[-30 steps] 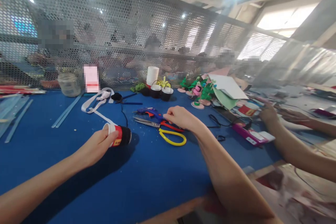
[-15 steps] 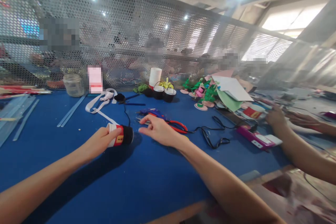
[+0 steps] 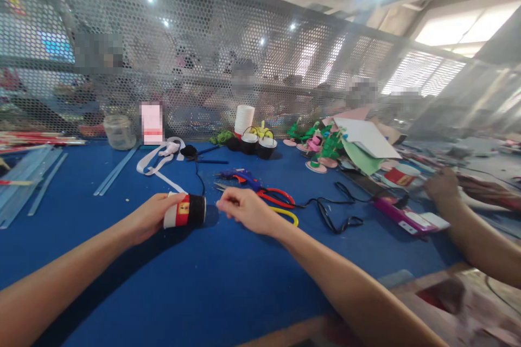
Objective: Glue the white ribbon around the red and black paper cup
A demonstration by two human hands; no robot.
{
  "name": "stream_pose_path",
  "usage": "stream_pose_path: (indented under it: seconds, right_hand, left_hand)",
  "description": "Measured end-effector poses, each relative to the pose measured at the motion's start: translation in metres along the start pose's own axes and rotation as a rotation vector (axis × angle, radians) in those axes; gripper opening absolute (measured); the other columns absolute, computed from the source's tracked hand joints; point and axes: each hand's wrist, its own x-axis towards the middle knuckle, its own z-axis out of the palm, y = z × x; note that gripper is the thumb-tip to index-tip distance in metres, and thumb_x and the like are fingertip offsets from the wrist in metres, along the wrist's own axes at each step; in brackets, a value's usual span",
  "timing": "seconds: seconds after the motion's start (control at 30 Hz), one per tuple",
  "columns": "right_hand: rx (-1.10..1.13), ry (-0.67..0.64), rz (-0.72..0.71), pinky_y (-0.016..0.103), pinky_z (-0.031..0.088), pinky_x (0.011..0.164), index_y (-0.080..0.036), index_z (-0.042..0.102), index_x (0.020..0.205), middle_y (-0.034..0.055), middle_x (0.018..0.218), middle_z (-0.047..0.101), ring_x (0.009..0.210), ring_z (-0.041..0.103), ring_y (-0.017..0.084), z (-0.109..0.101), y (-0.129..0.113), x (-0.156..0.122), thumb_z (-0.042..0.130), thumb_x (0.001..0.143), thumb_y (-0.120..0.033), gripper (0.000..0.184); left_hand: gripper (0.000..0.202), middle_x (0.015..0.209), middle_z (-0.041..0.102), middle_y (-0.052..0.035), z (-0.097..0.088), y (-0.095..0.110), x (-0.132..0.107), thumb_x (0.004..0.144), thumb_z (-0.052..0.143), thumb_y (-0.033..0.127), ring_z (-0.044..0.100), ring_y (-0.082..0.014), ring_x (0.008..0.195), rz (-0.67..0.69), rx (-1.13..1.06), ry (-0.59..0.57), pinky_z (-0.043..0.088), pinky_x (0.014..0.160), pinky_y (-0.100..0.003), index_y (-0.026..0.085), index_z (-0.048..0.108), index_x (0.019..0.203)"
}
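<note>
My left hand (image 3: 150,218) is wrapped round the white rim end of a paper cup (image 3: 185,210), which lies on its side with its base to the right. A red printed band shows in the middle of the cup, and black yarn (image 3: 198,210) covers its base end. From there a black strand leads back to a small ball of black yarn (image 3: 188,151). My right hand (image 3: 244,209) hovers just right of the cup, apart from it, with thumb and fingers drawn together. Whether anything is between those fingertips is too small to tell.
Beyond my right hand lie a blue glue gun (image 3: 244,178), red-handled scissors (image 3: 280,196) and a yellow handle (image 3: 290,215). White ribbon (image 3: 148,168), a glass jar (image 3: 119,133) and small black buckets (image 3: 266,148) stand farther back. A purple power strip (image 3: 401,216) is near a co-worker's arm (image 3: 468,227).
My right hand's fingers have closed from a spread pose, and the hand has dropped slightly. The cup has turned a little in my left hand, showing its printed band differently.
</note>
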Motion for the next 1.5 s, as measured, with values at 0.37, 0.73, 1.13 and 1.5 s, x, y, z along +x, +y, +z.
stream_pose_path:
  seconds: [0.37, 0.73, 1.13, 1.5]
  right_hand:
    - [0.908, 0.415, 0.024, 0.022, 0.040, 0.056, -0.017, 0.034, 0.051, 0.0014, 0.074, 0.052, 0.066, 0.050, 0.010, -0.031, 0.001, 0.007, 0.053, 0.067, -0.041, 0.034]
    - [-0.093, -0.018, 0.159, 0.020, 0.028, 0.044, -0.016, 0.046, 0.059, -0.0038, 0.050, 0.044, 0.044, 0.037, 0.006, 0.001, -0.002, -0.005, 0.053, 0.068, -0.028, 0.016]
    - [0.739, 0.014, -0.005, 0.015, 0.015, 0.032, -0.018, 0.047, 0.070, -0.0103, 0.043, 0.020, 0.034, 0.014, 0.004, -0.045, -0.016, -0.008, 0.041, 0.077, -0.037, 0.020]
    - [-0.442, 0.290, 0.426, 0.032, 0.043, 0.070, -0.012, 0.052, 0.095, 0.0062, 0.093, 0.054, 0.081, 0.053, 0.016, -0.059, 0.059, 0.046, 0.050, 0.076, -0.023, 0.022]
  left_hand:
    - [0.045, 0.037, 0.037, 0.0028, -0.013, 0.005, 0.006, 0.060, 0.048, 0.056, 0.030, -0.0088, 0.037, 0.175, 0.644, 0.327, 0.016, 0.039, -0.020, 0.015, 0.045, 0.040]
    - [0.041, 0.037, 0.042, 0.0019, -0.016, 0.008, 0.006, 0.061, 0.050, 0.051, 0.034, -0.0100, 0.039, 0.262, 0.626, 0.375, 0.023, 0.041, -0.021, 0.015, 0.049, 0.040]
    - [0.030, 0.054, 0.057, 0.0011, 0.001, 0.007, -0.009, 0.062, 0.057, 0.042, 0.047, -0.0103, 0.053, 0.286, 0.047, 0.105, 0.034, 0.050, -0.019, 0.012, 0.062, 0.066]
    - [0.034, 0.052, 0.053, 0.0017, 0.005, 0.002, -0.012, 0.067, 0.049, 0.044, 0.042, -0.0098, 0.049, 0.196, 0.443, -0.065, 0.030, 0.048, -0.020, 0.012, 0.058, 0.061]
